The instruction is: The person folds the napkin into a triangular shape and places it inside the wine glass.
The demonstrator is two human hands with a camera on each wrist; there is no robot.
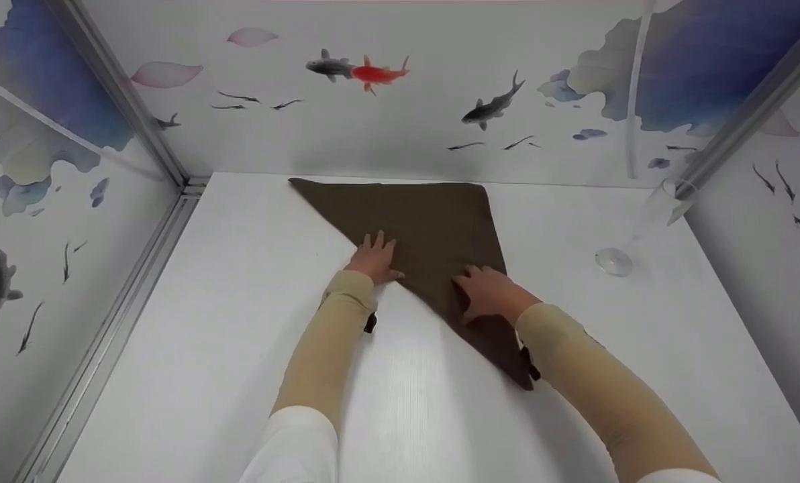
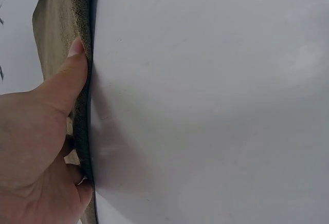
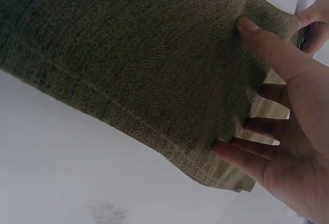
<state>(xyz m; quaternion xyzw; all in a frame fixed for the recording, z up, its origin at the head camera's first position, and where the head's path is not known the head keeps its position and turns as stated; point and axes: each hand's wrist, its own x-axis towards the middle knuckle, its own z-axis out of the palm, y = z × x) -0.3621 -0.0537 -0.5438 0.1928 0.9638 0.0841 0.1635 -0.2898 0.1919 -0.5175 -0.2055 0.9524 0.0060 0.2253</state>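
Note:
A brown cloth (image 1: 433,221) lies on the white table, folded into a triangle with its long slanted edge towards me. My left hand (image 1: 374,259) rests on that edge near its middle with the fingers spread. In the left wrist view the left thumb (image 2: 77,62) lies along the cloth's edge. On the right part of the cloth, my right hand (image 1: 492,293) presses with its fingertips, the thumb apart from the fingers. Small creases show around the right fingers (image 3: 247,154) in the right wrist view. One cloth corner points towards me below the right hand.
A clear stemmed glass (image 1: 613,261) stands on the table (image 1: 239,315) to the right of the cloth. White panels (image 1: 400,134) printed with fish and petals enclose the table at the back and both sides. A metal rail (image 1: 105,349) runs along the left edge.

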